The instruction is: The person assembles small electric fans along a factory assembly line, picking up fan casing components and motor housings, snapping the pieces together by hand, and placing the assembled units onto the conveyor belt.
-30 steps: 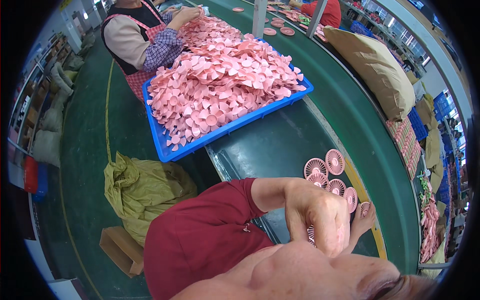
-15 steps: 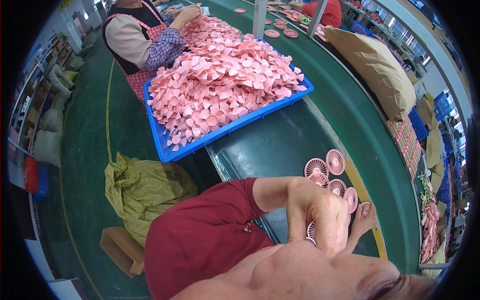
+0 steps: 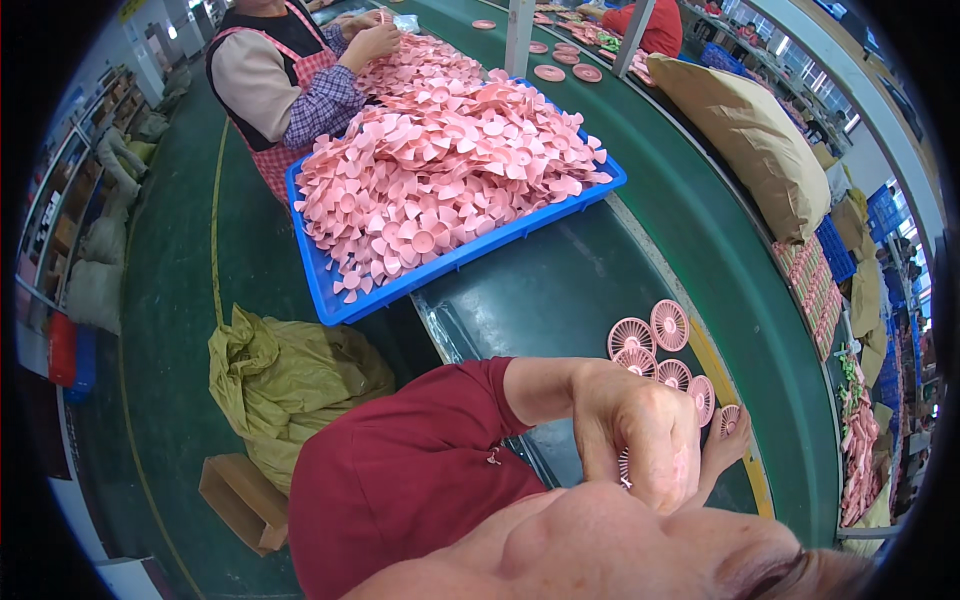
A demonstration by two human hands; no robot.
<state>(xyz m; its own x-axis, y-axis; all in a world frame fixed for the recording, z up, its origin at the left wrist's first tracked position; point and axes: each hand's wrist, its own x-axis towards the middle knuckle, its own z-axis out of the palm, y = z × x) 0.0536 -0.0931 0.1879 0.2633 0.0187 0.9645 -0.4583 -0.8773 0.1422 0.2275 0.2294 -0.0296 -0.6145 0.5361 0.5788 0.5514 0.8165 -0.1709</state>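
My left hand (image 3: 645, 435) is closed, knuckles up, over the green work surface. Its fingertips are hidden, so what they grip cannot be made out. Part of a pink spoked fan grille (image 3: 625, 468) shows just beside its curled fingers. Farther right, my right hand (image 3: 727, 452) is closed with its fingers on another round pink fan grille (image 3: 731, 420). Just beyond my hands lie several more grilles, among them one at the back (image 3: 670, 325) and one leaning near my left knuckles (image 3: 702, 398).
A blue tray (image 3: 480, 244) heaped with pink fan blades (image 3: 430, 160) stands ahead. Behind it a co-worker's hands (image 3: 372, 45) handle a pink piece. A green conveyor belt (image 3: 700, 235) runs along the right, past a metal post (image 3: 519, 40). A yellow-green sack (image 3: 300, 375) and cardboard box (image 3: 245, 500) lie left.
My left hand has shifted very slightly; my right hand stays at its grille. The co-worker's hands have moved apart, showing a pink piece. Pink discs on the belt have slid a little nearer.
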